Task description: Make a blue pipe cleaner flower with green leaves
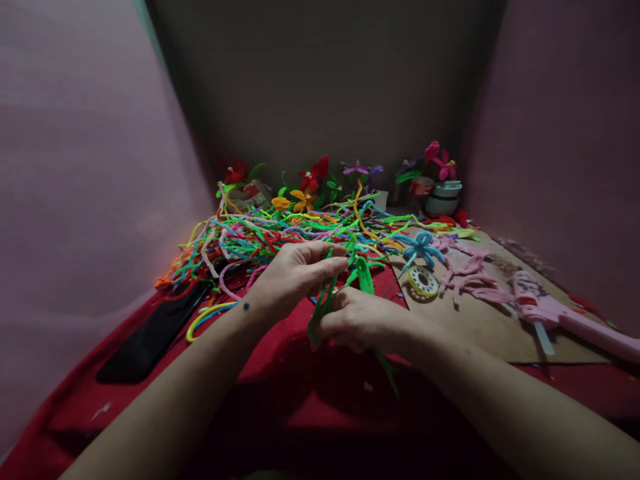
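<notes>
Left hand [303,270] pinches fuzzy green strands [320,310] between thumb and fingers; right hand [363,317], fingers curled, grips them lower down. Strands are held over the red-covered desk [285,347], before a tangled multicoloured pile [280,230]. A pink glue gun [545,311] lies at right.

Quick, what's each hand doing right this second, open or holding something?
Left hand: closed, thumb and fingers pinching green pipe cleaner.
Right hand: closed, also holding green pipe cleaner, nearer the person.
</notes>
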